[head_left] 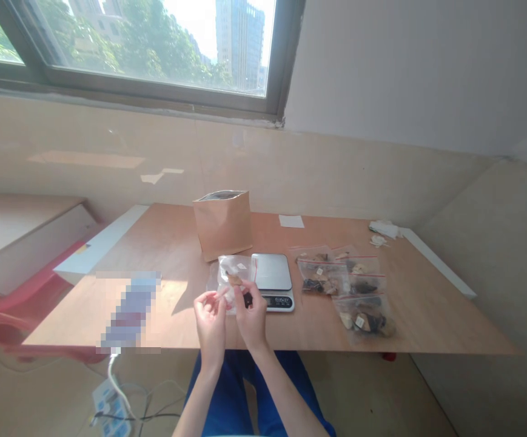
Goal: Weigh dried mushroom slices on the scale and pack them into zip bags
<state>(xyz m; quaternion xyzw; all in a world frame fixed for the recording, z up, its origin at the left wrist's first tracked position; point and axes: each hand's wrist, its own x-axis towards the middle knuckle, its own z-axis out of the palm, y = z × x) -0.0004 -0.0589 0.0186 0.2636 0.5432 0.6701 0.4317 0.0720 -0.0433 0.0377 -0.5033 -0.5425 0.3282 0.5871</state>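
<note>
My left hand [209, 318] and my right hand [251, 312] are raised close together over the near edge of the wooden table [336, 321]. Between their fingertips is a clear zip bag [231, 273] holding a brown piece, and both hands pinch its lower part. A digital kitchen scale [270, 279] stands just behind my right hand, untouched. Several filled zip bags [336, 285] of brown and dark pieces lie to its right. A kraft paper bag [222, 224] stands open behind the scale.
A pixelated patch [131, 312] covers part of the table's left side. A white paper slip [291, 221] and crumpled white items [384, 229] lie at the back. A red plastic piece [31, 309] sits left of the table, and a power strip [111, 406] with cables lies below.
</note>
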